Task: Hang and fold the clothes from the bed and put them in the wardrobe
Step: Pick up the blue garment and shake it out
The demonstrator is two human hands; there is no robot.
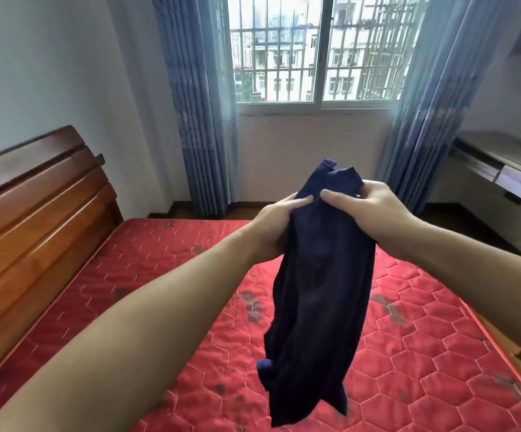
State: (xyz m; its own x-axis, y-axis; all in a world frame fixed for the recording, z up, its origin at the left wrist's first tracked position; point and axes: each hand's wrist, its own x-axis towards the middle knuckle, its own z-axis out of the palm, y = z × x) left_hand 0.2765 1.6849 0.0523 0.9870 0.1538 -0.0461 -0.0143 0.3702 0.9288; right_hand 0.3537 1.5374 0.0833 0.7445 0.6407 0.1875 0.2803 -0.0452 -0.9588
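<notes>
A dark navy garment (321,294) hangs bunched in the air above the red quilted mattress (147,294). My left hand (276,227) grips its upper left edge and my right hand (365,207) grips its upper right edge, thumbs pressed into the cloth close together. The lower end of the garment dangles free and does not touch the bed. No other clothes show on the mattress. The wardrobe is out of view.
A brown wooden headboard (34,207) runs along the left. Blue curtains (196,120) frame a barred window (312,51) on the far wall. A desk with a drawer (502,169) stands at the right, and dark floor lies between bed and wall.
</notes>
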